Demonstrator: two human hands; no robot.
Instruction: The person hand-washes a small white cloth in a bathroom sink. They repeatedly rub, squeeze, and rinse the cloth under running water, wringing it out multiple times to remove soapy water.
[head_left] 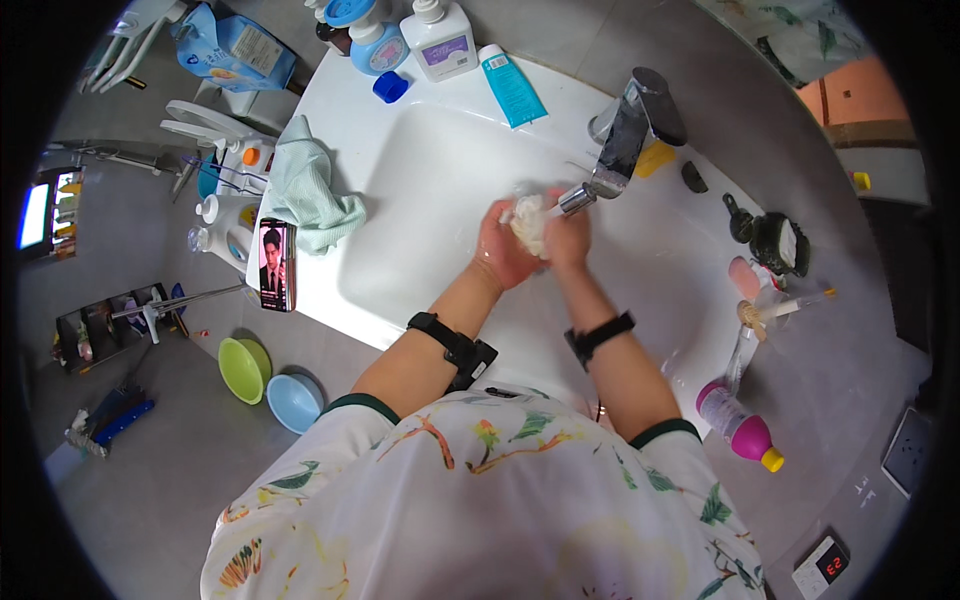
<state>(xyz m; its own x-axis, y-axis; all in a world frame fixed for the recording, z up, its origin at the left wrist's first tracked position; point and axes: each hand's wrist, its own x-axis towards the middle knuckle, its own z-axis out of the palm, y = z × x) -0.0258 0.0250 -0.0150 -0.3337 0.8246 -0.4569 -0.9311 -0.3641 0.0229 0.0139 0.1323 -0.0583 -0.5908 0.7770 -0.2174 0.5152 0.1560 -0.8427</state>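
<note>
Fingers (492,222) of the left hand (512,264) cup a white wad (528,224), faucet (622,140) to their right; right hand (569,240) too blurry to tell. Squeeze gently.

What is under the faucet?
Below the faucet's outlet, the left hand and right hand meet around a crumpled whitish bundle, over the sink. They hide part of the bundle and the sink surface directly beneath.

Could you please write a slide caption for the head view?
Left hand holds a crumpled whitish bundle, right hand close against it, at an angular chrome faucet over a glossy white basin.
</note>
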